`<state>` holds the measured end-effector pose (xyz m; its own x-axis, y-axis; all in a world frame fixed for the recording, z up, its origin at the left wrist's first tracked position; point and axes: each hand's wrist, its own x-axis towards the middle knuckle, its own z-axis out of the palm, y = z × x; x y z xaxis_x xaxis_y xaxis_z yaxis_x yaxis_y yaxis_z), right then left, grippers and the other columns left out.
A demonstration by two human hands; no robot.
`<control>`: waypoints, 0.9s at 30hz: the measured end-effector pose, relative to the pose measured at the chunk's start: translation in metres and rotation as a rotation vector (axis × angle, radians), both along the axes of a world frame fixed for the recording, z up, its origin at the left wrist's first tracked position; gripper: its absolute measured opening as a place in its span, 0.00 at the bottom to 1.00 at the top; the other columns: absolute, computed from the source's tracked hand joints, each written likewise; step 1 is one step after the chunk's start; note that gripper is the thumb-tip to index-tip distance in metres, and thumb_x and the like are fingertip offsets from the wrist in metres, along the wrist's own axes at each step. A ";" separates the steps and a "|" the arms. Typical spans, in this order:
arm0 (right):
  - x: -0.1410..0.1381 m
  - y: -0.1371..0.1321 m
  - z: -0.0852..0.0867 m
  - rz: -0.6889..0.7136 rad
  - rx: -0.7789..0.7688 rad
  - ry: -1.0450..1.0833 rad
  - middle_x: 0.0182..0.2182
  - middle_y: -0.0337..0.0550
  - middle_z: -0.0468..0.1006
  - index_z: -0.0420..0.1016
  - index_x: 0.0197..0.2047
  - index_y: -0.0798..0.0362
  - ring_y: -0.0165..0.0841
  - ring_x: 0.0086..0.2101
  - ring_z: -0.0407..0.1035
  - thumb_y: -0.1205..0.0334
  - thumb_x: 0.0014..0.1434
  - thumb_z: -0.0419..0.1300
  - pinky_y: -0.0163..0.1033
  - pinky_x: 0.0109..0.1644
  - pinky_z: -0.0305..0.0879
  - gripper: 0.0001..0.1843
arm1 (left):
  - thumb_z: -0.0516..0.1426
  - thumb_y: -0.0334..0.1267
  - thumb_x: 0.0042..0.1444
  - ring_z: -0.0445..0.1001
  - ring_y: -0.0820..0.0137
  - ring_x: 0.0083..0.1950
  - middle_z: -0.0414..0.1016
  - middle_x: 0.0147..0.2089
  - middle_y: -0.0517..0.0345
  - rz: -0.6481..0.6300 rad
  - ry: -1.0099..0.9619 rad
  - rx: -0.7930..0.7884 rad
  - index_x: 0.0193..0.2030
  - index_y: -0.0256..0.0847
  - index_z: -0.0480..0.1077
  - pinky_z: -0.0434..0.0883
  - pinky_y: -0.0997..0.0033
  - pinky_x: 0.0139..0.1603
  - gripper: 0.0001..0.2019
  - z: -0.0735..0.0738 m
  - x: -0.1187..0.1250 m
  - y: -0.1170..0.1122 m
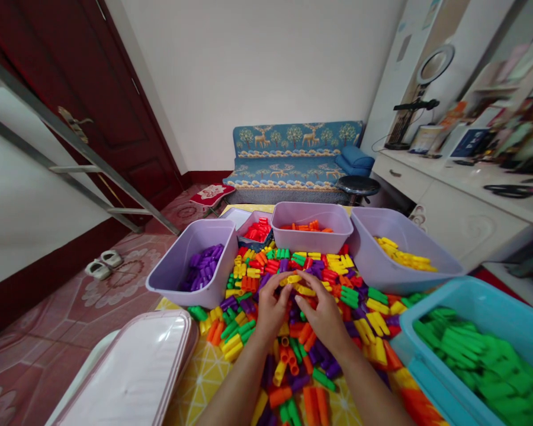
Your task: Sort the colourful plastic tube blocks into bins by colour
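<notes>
Fingers [277, 286] of both hands curve inward, tips almost meeting above a heap of plastic building pegs [337, 296].

Head view: the left hand [270, 313] and right hand [323, 316] hover low over the mixed heap, with a yellow peg [294, 278] at the fingertips; whether it is gripped or only touched, I cannot tell. Around the heap, a lilac tub [173, 266] holds purple pegs, a second lilac tub [311, 239] orange, a third lilac tub [382, 266] yellow, and a blue tub [430, 378] green. A careless reach could drop a peg into the wrong tub, mixing colours, or nudge loose pegs off the yellow patterned mat [199, 378]. No brand or readable writing shows.
</notes>
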<state>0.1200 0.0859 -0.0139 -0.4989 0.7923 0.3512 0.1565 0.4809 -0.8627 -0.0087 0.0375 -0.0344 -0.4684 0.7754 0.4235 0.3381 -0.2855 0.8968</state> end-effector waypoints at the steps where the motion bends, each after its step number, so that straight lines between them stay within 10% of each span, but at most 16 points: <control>1: 0.000 -0.001 -0.001 0.000 -0.007 -0.015 0.56 0.47 0.70 0.65 0.58 0.50 0.38 0.56 0.65 0.64 0.57 0.54 0.48 0.61 0.62 0.25 | 0.55 0.40 0.59 0.75 0.63 0.49 0.77 0.47 0.51 0.014 -0.055 -0.017 0.49 0.40 0.73 0.70 0.62 0.53 0.13 -0.002 -0.001 0.000; 27: 0.005 0.006 -0.025 -0.127 0.147 -0.041 0.51 0.50 0.74 0.71 0.52 0.53 0.39 0.52 0.67 0.55 0.61 0.56 0.50 0.59 0.62 0.18 | 0.58 0.36 0.56 0.75 0.66 0.46 0.77 0.46 0.54 -0.058 -0.086 -0.084 0.51 0.40 0.69 0.71 0.68 0.49 0.16 -0.008 0.001 -0.003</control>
